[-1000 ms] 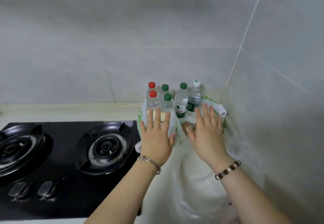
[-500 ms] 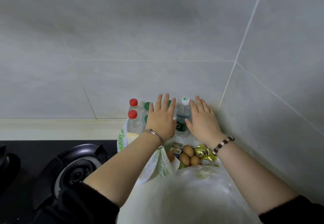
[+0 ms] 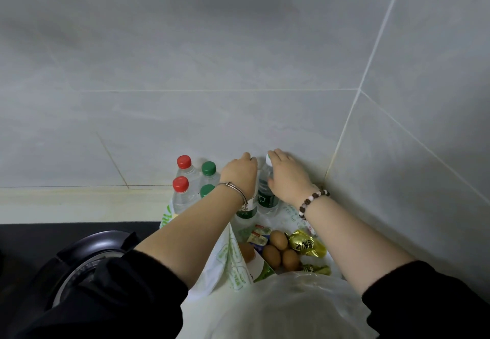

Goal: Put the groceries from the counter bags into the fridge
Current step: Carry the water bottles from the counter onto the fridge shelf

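Stove burner (image 3: 87,259) is sitting at the table's left side. Next to it, the red-capped bottles (image 3: 183,162) and green-capped bottles (image 3: 208,168) are standing upright in the printed bag (image 3: 228,259), which is filling the table's back right corner. Left hand (image 3: 238,177) is covering the top of the covered bottle (image 3: 245,214). Its fingers are bending down, maybe gripping, honestly can't tell. Right hand (image 3: 287,177) is curling its fingers around the white-capped bottle (image 3: 266,193) at the neck. Eggs (image 3: 278,240) and a gold-wrapped item (image 3: 305,244) are lying in the bag, nearer the front edge.

Home kitchen, probably: gas hob (image 3: 87,254), tiled walls (image 3: 212,60).
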{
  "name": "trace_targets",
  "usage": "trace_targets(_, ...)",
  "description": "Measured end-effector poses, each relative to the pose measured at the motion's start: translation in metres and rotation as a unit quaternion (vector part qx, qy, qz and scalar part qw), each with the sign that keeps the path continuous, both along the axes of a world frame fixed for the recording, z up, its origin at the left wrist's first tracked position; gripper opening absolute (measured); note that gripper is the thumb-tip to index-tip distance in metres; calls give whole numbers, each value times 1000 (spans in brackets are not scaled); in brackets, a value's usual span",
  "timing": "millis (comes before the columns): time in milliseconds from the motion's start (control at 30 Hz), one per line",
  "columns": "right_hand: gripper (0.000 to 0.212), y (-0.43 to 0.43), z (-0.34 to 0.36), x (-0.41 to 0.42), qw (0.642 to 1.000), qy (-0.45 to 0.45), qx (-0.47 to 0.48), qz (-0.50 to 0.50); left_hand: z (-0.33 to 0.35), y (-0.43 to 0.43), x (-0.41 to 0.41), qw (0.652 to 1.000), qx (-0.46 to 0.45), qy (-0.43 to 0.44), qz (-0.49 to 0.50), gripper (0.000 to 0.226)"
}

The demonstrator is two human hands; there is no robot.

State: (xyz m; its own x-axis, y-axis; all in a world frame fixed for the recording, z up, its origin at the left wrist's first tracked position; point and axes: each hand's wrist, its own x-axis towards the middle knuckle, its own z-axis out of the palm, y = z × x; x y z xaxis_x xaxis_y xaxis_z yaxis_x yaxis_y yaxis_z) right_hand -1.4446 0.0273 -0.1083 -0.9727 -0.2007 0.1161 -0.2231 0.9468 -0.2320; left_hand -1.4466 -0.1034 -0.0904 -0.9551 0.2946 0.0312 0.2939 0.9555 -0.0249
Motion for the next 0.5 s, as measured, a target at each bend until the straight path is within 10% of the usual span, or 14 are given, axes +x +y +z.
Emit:
trace_targets(233,22,-2,-2,-6,998,23,-28,-44,-2,-4,-11,998,-49,-22,-35,34)
trace_targets(500,36,-7,-4,0,998,22,49,-42,-4,-9,-7,998,45,-49,-10,35)
